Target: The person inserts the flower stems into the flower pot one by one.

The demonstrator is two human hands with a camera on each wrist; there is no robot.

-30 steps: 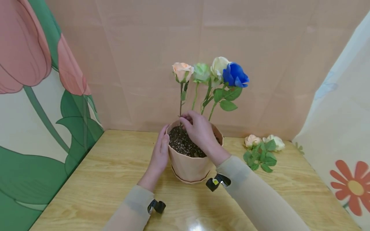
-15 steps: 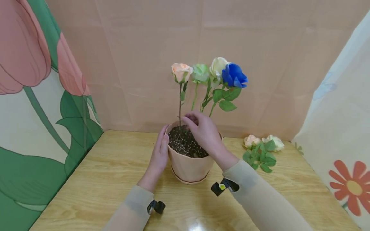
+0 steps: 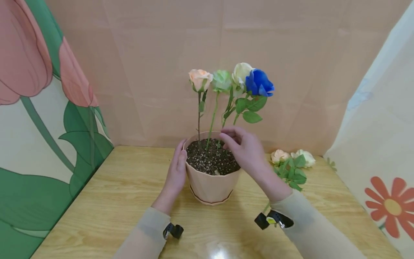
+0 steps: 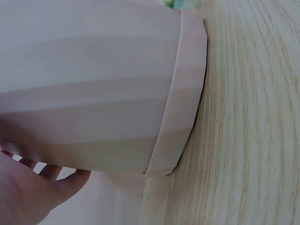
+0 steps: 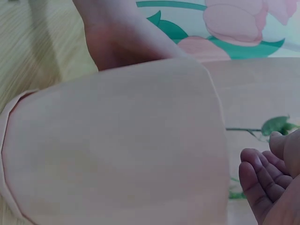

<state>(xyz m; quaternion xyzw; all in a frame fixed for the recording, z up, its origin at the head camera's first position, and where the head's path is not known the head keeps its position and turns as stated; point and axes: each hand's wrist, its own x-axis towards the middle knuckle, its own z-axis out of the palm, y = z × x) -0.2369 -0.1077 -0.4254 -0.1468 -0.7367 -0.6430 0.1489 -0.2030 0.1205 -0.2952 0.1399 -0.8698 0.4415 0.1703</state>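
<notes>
A faceted pale pink flowerpot full of dark soil stands in the middle of the table. Upright in it are a peach rose, a pale green rose, a cream rose and a blue rose. My left hand rests along the pot's left side, fingers extended, also seen low in the left wrist view. Over the pot's right rim is my right hand, its fingers loosely bent with nothing between them. It hides the lower stem of the blue rose.
To the right of the pot, a peach rose and a white rose lie on the wooden table with their green leaves. A pink backdrop hangs behind, and flower-printed sheets flank both sides.
My right hand has left the peach rose's stem and moved right, to the pot's right rim. The peach rose stays standing in the soil. My left hand keeps its place on the pot.
</notes>
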